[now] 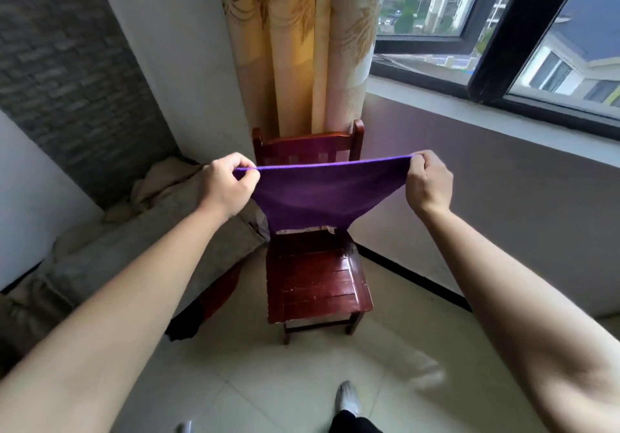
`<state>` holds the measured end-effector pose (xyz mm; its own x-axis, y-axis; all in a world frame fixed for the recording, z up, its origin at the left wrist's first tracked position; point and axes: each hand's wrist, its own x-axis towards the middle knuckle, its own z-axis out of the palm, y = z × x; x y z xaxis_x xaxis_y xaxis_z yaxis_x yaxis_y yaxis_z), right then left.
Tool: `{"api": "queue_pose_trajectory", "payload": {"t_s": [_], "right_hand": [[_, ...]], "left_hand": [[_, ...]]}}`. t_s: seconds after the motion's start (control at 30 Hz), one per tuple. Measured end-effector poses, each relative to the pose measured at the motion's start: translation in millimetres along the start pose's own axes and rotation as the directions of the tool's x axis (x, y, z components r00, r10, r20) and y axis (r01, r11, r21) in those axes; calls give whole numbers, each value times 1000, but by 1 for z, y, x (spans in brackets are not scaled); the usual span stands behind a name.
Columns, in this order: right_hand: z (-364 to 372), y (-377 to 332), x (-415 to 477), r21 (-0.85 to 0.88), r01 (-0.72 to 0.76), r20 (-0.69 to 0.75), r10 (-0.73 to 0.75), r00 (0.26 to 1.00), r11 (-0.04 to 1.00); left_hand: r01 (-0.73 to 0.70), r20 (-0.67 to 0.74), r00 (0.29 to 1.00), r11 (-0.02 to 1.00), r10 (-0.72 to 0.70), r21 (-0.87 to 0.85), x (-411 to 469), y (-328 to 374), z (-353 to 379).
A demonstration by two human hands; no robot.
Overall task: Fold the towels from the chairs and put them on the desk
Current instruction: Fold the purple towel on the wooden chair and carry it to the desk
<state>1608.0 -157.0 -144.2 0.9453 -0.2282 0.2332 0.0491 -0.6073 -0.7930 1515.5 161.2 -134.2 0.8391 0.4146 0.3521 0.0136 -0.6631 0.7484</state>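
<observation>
A purple towel [322,194] hangs stretched in the air above a dark red wooden chair [318,281]. My left hand [228,180] pinches its upper left corner and my right hand [427,180] pinches its upper right corner, so the top edge is pulled taut. The towel's lower part sags down in front of the chair's backrest, and its bottom edge ends just above the seat. The seat itself is bare. No desk is in view.
A bed with crumpled grey bedding [141,231] lies close to the chair's left. Yellow patterned curtains [302,46] hang behind the chair, and a window [503,29] with a grey sill wall runs along the right. My foot [349,399] stands on the tiled floor.
</observation>
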Motion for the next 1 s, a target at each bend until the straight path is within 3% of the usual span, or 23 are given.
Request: {"api": "queue_pose_trajectory", "payload": {"t_s": [0.17,0.37,0.53,0.73,1.0], "right_hand": [[10,68,-59,-128,-161,150,180,972,979],[41,167,-121,-381,-227,328,360,873,896],[64,231,-166,-500,-270,396,495,774,823],[84,277,-182,-568,-284,470,587,659,773],[114,288,-130,-474,-261,613,529,587,841]], "left_hand": [[6,209,977,986,-42,168,-62,-53,27],[99,423,858,901,-292,422,-150,-134,82],[234,485,728,841,-484,489,-216,-182,120],[317,537,604,795,-590,517,-257,-215,148],[412,474,588,747,-655,521,-214,-232,179]]}}
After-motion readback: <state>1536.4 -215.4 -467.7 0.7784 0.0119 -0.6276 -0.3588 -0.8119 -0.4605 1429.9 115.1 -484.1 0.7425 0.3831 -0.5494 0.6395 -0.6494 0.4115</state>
